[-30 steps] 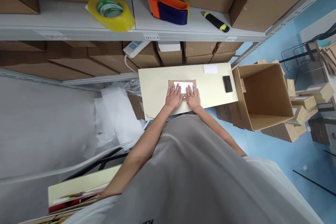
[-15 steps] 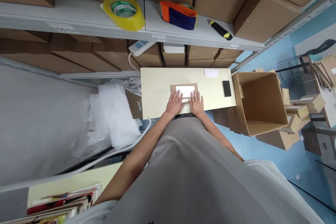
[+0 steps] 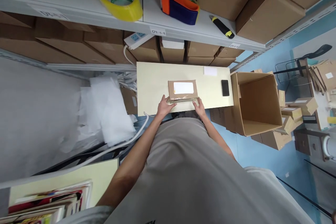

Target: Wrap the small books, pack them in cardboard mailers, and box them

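Note:
A small brown cardboard parcel with a white label on top lies on the pale yellow table, near its front edge. My left hand grips the parcel's near left corner, fingers curled against its side. My right hand holds the near right corner the same way. Both hands sit at the table's front edge, close to my body.
A black phone and a white slip lie on the table's right part. An open empty carton stands right of the table. The shelf above holds yellow tape, a tape dispenser and a utility knife. White foam sheets lie left.
My hands slid off the top of the parcel, where they lay flat on the label, back to its near corners and now grip its sides.

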Action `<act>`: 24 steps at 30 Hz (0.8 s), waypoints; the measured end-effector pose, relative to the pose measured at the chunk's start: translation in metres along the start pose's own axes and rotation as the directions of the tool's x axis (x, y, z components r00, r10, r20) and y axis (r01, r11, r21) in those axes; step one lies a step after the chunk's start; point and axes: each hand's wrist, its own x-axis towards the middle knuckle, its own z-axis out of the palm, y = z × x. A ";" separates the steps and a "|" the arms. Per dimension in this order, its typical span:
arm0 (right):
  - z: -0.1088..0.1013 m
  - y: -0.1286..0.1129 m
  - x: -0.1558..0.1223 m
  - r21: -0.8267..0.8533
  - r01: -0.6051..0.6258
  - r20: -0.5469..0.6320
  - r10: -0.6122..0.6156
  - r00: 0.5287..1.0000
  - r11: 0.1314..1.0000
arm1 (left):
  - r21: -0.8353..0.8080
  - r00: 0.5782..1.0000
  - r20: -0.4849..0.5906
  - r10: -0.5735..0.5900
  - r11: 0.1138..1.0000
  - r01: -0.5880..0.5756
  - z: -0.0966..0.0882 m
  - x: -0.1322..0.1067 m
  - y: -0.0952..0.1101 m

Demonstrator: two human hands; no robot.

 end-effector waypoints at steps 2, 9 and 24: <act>-0.014 -0.006 0.001 0.082 -0.028 -0.020 0.030 0.999 0.996 | -0.104 0.996 -0.057 -0.065 0.993 0.058 -0.010 -0.006 0.011; -0.059 -0.011 0.004 0.254 -0.008 -0.078 0.028 0.997 0.967 | -0.267 0.992 -0.124 -0.032 0.964 -0.002 -0.030 -0.025 0.044; -0.058 0.011 -0.031 0.616 -0.305 0.148 0.273 0.950 0.726 | -0.180 0.968 -0.074 -0.241 0.958 0.225 -0.006 -0.033 0.069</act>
